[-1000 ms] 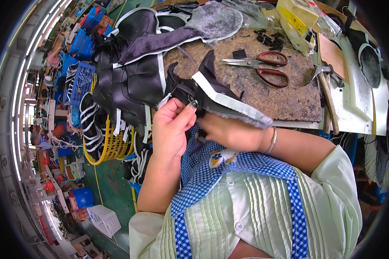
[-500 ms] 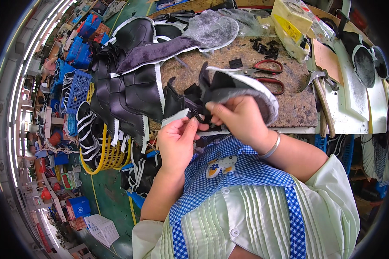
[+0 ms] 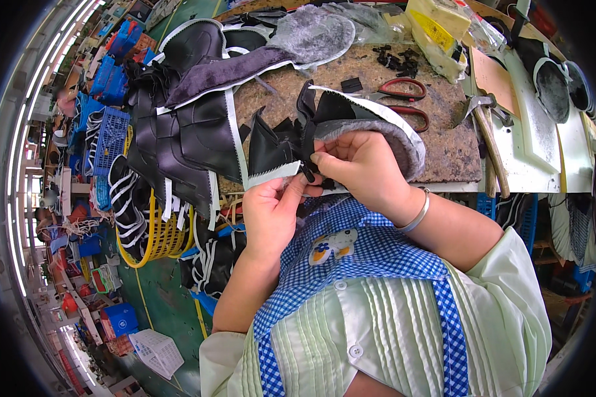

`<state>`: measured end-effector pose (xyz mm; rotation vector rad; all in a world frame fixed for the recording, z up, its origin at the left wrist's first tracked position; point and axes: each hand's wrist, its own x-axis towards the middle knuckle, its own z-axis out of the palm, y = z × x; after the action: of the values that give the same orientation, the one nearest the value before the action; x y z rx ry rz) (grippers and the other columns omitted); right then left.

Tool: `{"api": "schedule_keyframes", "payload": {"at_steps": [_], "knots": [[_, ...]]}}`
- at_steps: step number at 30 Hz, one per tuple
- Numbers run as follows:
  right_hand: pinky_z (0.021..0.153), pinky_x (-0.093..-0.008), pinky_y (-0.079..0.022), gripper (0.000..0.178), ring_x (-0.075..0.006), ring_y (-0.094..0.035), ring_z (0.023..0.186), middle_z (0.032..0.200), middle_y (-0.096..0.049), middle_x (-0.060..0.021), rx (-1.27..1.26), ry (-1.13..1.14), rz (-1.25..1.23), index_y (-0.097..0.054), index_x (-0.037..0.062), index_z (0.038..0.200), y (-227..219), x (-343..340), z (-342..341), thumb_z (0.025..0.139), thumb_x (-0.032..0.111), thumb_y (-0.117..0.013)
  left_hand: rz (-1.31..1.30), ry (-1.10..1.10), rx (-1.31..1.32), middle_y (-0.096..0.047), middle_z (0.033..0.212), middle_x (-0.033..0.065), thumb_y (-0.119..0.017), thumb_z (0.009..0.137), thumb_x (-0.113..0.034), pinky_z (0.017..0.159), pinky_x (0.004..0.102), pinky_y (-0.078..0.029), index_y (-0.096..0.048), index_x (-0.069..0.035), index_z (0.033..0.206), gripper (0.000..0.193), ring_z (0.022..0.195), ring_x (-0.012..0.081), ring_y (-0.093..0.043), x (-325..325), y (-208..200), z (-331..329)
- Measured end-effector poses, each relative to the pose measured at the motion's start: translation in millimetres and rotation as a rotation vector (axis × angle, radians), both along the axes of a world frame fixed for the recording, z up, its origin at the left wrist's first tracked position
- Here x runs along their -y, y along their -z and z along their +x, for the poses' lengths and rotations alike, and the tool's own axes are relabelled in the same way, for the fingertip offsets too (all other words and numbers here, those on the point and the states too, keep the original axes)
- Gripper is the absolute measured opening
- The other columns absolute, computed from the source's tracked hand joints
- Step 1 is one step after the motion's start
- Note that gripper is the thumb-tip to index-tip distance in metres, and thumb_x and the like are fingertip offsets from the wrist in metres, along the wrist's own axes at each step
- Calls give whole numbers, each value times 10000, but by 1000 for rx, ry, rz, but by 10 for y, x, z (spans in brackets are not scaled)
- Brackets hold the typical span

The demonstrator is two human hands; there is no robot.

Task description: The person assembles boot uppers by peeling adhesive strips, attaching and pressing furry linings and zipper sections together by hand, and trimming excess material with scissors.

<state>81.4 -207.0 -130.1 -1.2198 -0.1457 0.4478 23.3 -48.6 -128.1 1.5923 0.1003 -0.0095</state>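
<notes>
Over the near edge of the work board I hold a black boot upper [image 3: 271, 149] with grey fleece lining and white saw-toothed edges. My left hand [image 3: 275, 208] is closed, pinching the near end of a black zipper [image 3: 307, 149] beside the upper's white edge. Just to its right, my right hand [image 3: 367, 159] is closed, thumb and fingers gripping the black edge by the zipper. The upper's fleece-lined part [image 3: 387, 135] curves up behind the right hand. My fingers partly hide the zipper's near end.
Stacked black uppers [image 3: 202, 139] cover the board's left side. Red-handled scissors [image 3: 404, 99], black scraps [image 3: 397, 63] and a hammer [image 3: 489, 135] lie beyond and to the right. A yellow basket [image 3: 153, 231] stands below left. The brown work board [image 3: 447, 159] ends just before my apron.
My right hand has settled close to the left, its motion blur gone. The upper now stands more spread, with its zipper strip upright between my hands. The whole view has shifted slightly.
</notes>
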Motion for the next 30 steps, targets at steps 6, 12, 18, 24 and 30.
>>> {"api": "schedule_keyframes", "payload": {"at_steps": [6, 12, 18, 24, 30], "knots": [[727, -236, -548, 196, -131, -662, 837, 936, -675, -108, -58, -68, -49, -617, -122, 1026, -19, 17, -40, 867, -10, -643, 127, -90, -64, -714, 873, 104, -564, 948, -24, 708, 238, -526, -671, 68, 1023, 160, 780, 144, -682, 7, 13, 19], [736, -228, -554, 206, -129, -675, 839, 913, -690, -116, 59, -125, -292, -614, -131, 1023, -43, 80, -33, 867, -2, -649, -14, -65, 30, -707, 844, 101, -574, 939, -19, 694, 233, -521, -663, 63, 979, 127, 750, 136, -677, 52, -6, 10], [709, -231, -551, 195, -147, -685, 793, 898, -698, -126, 27, -94, -207, -622, -119, 1023, 9, 71, -65, 868, -2, -641, -30, -47, 25, -707, 848, 127, -585, 930, -9, 699, 243, -537, -662, 89, 970, 130, 754, 154, -682, 32, 12, 27], [561, -298, -474, 225, -219, -586, 692, 799, -585, -48, 1492, 240, -863, -662, 0, 897, -167, 219, -184, 736, 147, -606, 465, -10, 258, -693, 761, 130, -619, 862, -16, 600, 295, -510, -666, 23, 948, 106, 653, 192, -675, 64, 58, 44], [732, -386, -450, 161, -244, -570, 787, 820, -571, -45, 1542, -91, -882, -611, 62, 775, -329, 337, -12, 644, 155, -623, 479, 220, 207, -551, 616, 127, -650, 836, -50, 486, 325, -405, -585, 3, 764, 110, 501, 221, -535, -13, 143, 54]]}}
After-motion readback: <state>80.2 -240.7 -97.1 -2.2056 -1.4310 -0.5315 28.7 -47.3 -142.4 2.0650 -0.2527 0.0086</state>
